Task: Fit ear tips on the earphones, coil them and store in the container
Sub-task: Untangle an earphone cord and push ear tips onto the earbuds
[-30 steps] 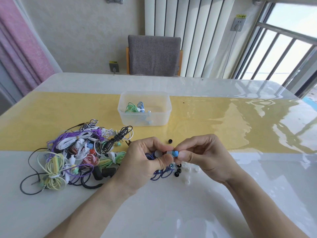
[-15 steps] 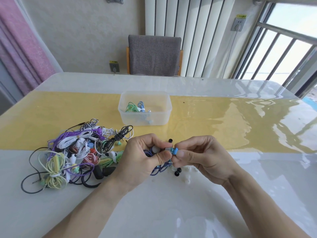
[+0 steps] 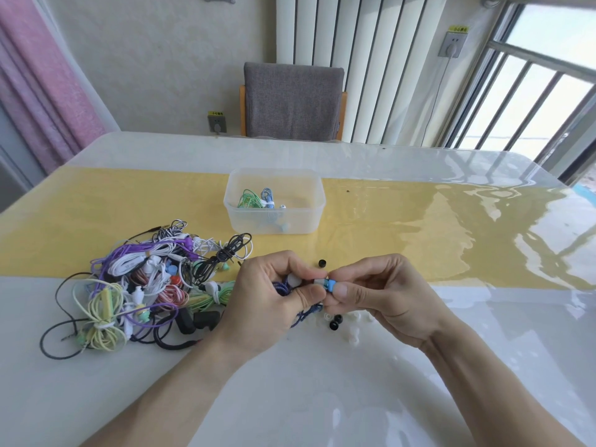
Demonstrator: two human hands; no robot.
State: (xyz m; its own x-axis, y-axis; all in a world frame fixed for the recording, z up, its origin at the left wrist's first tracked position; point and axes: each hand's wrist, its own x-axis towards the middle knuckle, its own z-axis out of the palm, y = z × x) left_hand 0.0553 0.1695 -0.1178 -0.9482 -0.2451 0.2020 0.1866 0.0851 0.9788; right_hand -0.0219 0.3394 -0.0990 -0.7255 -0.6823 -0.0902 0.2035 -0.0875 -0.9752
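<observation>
Both hands (image 3: 322, 295) still pinch the blue earbud (image 3: 329, 284).

The desk (image 3: 322, 398) is glossy white with a yellow band (image 3: 403, 237) across it. The clear container (image 3: 274, 221) holds green and blue coils; a blue earbud (image 3: 330, 284) shows between the fingers (image 3: 342, 290).

A grey chair (image 3: 293, 101) is set behind the glossy table (image 3: 354, 366), which is crossed by a yellow runner (image 3: 403, 227). A pink curtain (image 3: 38, 75) is seen left, a barred window (image 3: 532, 91) right, a socket (image 3: 217, 121) low on the wall.
</observation>
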